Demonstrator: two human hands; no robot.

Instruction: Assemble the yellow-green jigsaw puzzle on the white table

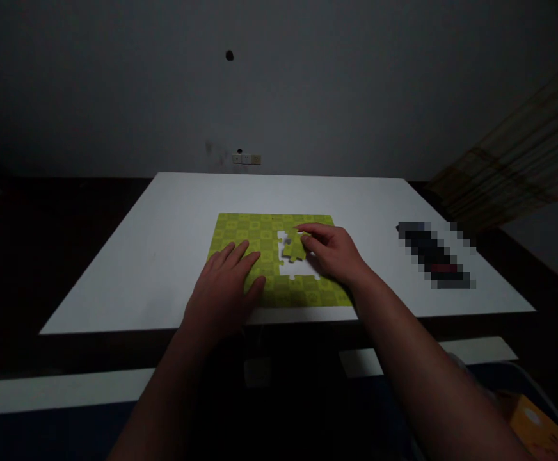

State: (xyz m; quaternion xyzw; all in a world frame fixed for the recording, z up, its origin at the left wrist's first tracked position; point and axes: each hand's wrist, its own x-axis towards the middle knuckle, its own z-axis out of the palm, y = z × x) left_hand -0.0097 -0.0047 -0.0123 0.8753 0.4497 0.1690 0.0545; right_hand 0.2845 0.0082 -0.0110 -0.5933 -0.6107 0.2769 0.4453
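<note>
Your left hand (222, 288): lies flat and relaxed, fingers spread, on the near left part of the puzzle; released, grasping nothing.

Your right hand (333, 251): sits at the right side of the gap, fingers curled forward over the loose pieces and touching them; you cannot tell from this view whether they are clenched on a piece or only resting there.

Puzzle: a green jigsaw puzzle (247, 246) with a checkered pattern lies flat on the near middle of the table, its near edge just short of the table's near edge, between your two hands.

Gap: an irregular white opening (298, 272) stands in the puzzle's right half, with interlocking edges around it.

Pieces: loose puzzle pieces (293, 250) lie bunched in the far part of the opening, just under your right fingers; their exact number is hidden.

Table: a white table (116, 275) carries the puzzle, with its far edge near the wall.

Right of the puzzle: a pixelated dark object (435, 255) lies well apart from your right hand, too obscured to name.

Wall: a row of wall sockets (246, 159) sits low, just beyond the far edge of the table.

Near right, below the table: an orange box (535, 426) shows at the corner of the view.
</note>
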